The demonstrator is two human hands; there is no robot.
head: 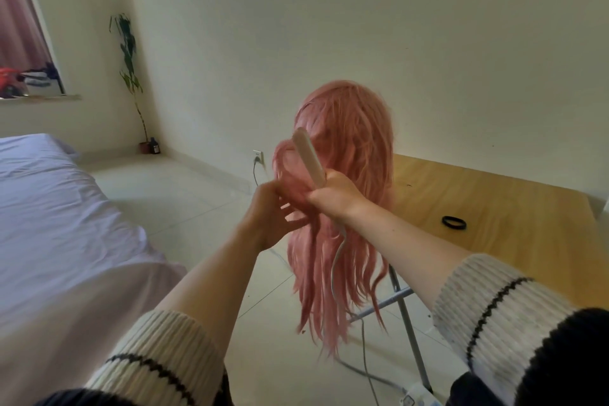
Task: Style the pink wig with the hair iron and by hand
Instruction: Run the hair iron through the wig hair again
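Note:
The long pink wig stands upright at the left end of a wooden table, its strands hanging down past the table edge. My right hand grips the handle of a cream hair iron, which points up and to the left with a lock of pink hair looped around it. My left hand is just left of the iron and pinches that same lock between curled fingers. The iron's white cord hangs down in front of the wig.
A black hair tie lies on the wooden table, which has metal folding legs. A bed with a white sheet fills the left. A wall socket, potted plant and floor power strip are nearby.

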